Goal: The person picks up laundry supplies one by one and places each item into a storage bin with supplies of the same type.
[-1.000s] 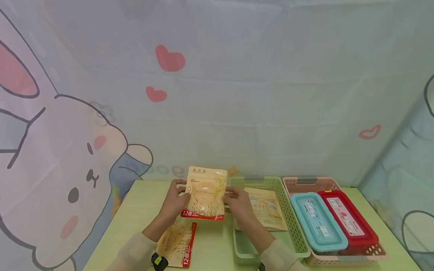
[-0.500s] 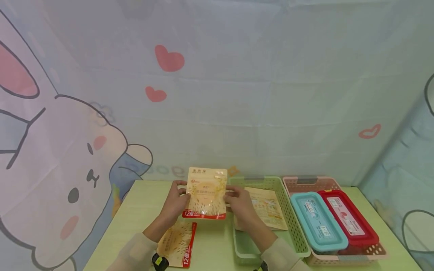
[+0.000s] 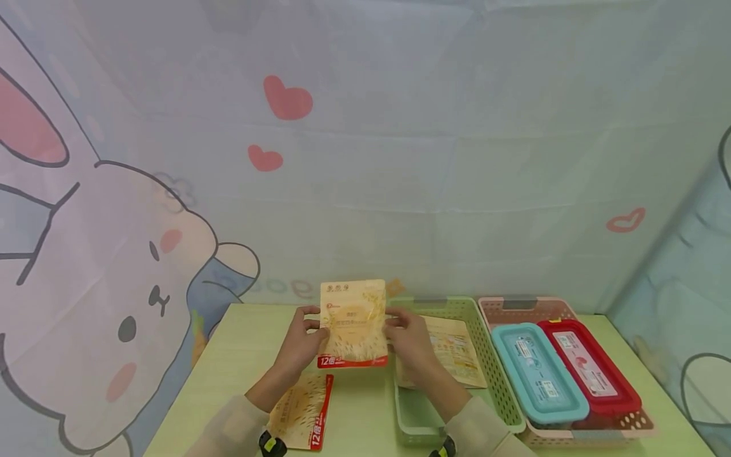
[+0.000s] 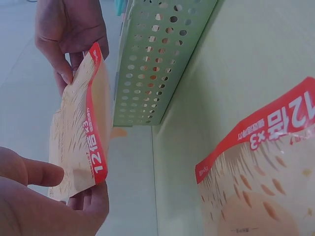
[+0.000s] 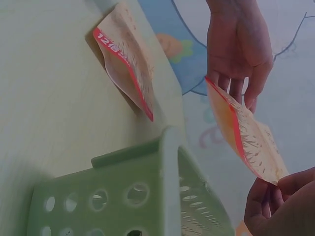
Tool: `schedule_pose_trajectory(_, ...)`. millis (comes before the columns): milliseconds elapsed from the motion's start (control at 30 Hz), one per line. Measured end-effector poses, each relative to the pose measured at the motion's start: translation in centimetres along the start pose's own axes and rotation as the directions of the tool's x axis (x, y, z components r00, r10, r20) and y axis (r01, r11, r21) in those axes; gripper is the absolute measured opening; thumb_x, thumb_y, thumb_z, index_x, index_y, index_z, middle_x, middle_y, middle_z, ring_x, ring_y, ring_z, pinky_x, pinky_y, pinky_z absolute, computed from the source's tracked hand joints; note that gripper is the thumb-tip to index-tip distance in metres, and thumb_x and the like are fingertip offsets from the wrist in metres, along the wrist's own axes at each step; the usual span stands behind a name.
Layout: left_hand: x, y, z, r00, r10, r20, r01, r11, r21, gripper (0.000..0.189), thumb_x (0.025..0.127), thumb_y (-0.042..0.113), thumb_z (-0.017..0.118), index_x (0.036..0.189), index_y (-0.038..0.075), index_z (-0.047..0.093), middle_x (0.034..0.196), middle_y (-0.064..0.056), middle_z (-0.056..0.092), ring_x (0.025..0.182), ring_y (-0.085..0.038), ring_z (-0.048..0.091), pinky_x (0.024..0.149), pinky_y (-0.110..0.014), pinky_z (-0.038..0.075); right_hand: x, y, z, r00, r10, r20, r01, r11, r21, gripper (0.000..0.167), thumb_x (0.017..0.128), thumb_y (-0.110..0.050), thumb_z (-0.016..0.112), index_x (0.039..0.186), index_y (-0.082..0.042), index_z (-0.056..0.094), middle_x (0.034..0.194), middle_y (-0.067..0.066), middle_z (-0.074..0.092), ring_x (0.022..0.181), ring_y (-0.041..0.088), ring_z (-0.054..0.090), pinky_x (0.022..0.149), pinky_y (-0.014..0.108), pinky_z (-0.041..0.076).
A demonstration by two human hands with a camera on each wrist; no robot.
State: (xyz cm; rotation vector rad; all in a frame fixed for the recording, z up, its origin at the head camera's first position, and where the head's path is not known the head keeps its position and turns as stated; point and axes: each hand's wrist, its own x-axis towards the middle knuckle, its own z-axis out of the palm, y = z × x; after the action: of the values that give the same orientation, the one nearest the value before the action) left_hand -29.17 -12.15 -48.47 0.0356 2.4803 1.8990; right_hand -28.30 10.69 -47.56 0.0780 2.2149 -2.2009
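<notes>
Between both hands a cream food pouch (image 3: 354, 324) with a red bottom band is held upright above the table, its printed front toward the head camera. The left hand (image 3: 301, 341) pinches its left edge, thumb on the front and fingers behind. On the opposite edge the right hand (image 3: 412, 343) pinches it the same way, as the right wrist view shows of the pouch (image 5: 251, 140). A second matching pouch (image 3: 302, 412) lies on the table below the left hand, partly covered by the left forearm.
Right of the hands stands a green perforated basket (image 3: 497, 381) with a cream pouch (image 3: 457, 349) inside. Beside it, a pink basket (image 3: 582, 435) carries a turquoise-lidded box (image 3: 539, 374) and a red-lidded box (image 3: 599, 374). A printed cloth (image 3: 365, 158) hangs behind the table (image 3: 245, 336).
The held pouch has straightened from a slight tilt and shifted a little to the right in the head view. Both hands keep their pinch on its edges.
</notes>
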Motion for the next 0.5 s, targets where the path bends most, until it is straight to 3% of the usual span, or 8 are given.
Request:
schedule_pose_trajectory(267,-0.21,0.26,0.09,1.0,-0.007,-0.001,0.007,1.0,-0.005,0.042,0.107,0.009,0.058,0.145,0.003,0.043,0.125,-0.022,0.06,0.088,-0.025,0.061,0.078,-0.04,0.054,0.17,0.07,-0.16,0.999,-0.009,-0.047,0.008,1.0,-0.019,0.033,0.103,0.002,0.059,0.136,-0.001,0.065,0.121,0.02,0.063,0.095,0.025,0.065,0.072,0.034,0.058)
schedule_pose_trajectory(500,-0.31,0.5,0.13,1.0,-0.008,-0.002,0.008,0.999,-0.039,0.04,0.108,0.009,0.057,0.145,0.002,0.045,0.124,-0.023,0.062,0.101,-0.029,0.066,0.083,-0.045,0.058,0.29,0.18,-0.16,0.997,-0.017,-0.079,0.013,0.999,-0.045,0.034,0.102,0.002,0.061,0.136,0.002,0.066,0.12,0.019,0.062,0.097,0.025,0.064,0.075,0.035,0.059)
